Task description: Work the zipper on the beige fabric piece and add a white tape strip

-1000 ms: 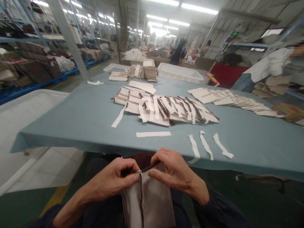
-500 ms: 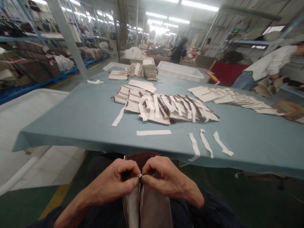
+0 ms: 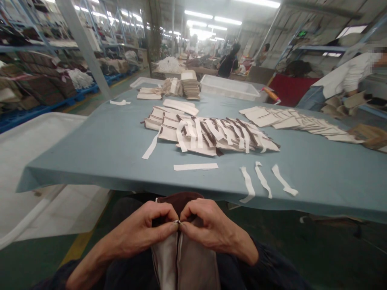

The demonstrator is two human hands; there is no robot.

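Note:
A brown and off-white sewn fabric piece [image 3: 196, 264] lies on my lap below the table's front edge. My left hand [image 3: 154, 225] pinches its seam between thumb and forefinger. From the other side, my right hand [image 3: 208, 227] pinches the same seam, the two thumbs nearly touching. A tiny white bit shows between the fingertips; I cannot make out what it is. On the table just beyond lies a straight white strip [image 3: 196, 166], and to the right are crumpled white strips [image 3: 248, 184].
The table [image 3: 75, 157] has a blue-green cover. On it lie overlapping cream-and-brown fabric pieces [image 3: 187, 141] with white strips, a fanned row of cream pieces [image 3: 290, 121], a stack [image 3: 191, 86] and a clear plastic bin [image 3: 229, 88]. A person [image 3: 344, 80] bends at the right.
Both hands keep their pinch at the seam. The fabric's lower left side has spread slightly to the left; the view has shifted a little.

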